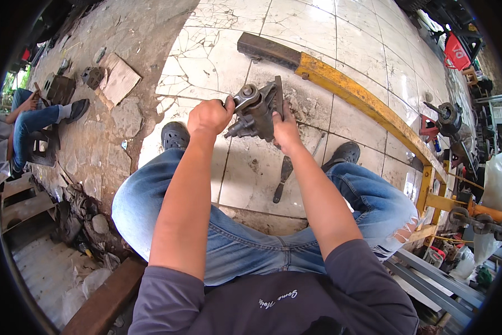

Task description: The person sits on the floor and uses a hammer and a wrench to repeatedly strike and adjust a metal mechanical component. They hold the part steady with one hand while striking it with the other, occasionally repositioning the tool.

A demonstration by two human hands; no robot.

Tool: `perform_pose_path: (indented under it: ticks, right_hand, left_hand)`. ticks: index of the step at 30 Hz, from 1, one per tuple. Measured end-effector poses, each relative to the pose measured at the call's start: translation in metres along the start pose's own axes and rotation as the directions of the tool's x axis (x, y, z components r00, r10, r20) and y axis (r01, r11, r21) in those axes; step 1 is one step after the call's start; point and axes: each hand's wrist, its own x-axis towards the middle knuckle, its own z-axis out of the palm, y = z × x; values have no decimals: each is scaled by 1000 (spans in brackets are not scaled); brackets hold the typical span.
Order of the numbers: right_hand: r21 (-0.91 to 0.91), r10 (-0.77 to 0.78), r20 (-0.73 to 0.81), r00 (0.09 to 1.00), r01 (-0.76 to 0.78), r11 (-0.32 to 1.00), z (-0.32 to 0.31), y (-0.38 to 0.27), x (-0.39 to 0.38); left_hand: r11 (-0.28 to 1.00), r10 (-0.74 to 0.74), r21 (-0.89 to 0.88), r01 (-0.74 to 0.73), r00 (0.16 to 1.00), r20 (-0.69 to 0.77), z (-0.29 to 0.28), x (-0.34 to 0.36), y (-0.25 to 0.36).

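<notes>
Between my knees I hold a greasy grey metal steering gearbox (257, 114), just above the tiled floor. It has a lever arm with a large nut on top, a stubby shaft at its lower left and a long flat flange on its right side. My left hand (209, 116) is closed in a fist around the end of the lever arm. My right hand (286, 131) grips the flange, thumb on the near face; the other fingers are partly hidden. Below it, a dark-handled screwdriver (285, 177) lies on the tiles.
A yellow steel hoist arm (362, 92) with a dark square end curves across the floor ahead and to the right. A chain (477, 220) hangs at the far right, near metal parts. Another person (30, 120) sits at the left, near a flat board (119, 78).
</notes>
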Motion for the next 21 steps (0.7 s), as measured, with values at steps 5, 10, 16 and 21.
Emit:
perform_pose_path:
  ticks: [5,10,16,21]
  right_hand:
    - [-455,-256,-7,967,225,862,-19,26,16]
    - [-340,-202,-156,967,140,930,-32,-33,44]
    - [48,123,40,992,-125,991,-5,-35,12]
    - [-298,-247,-27,969,228,927,6,44,-2]
  left_hand:
    - [1000,-7,-19,7,1000,-6,2,1,-2]
    - [1000,-19,-7,19,1000,-4,3,5,-2]
    - [1000,-16,-12,15,1000,-12,2,2,-8]
    - [1000,-17,13,16,1000,18,3,4,0]
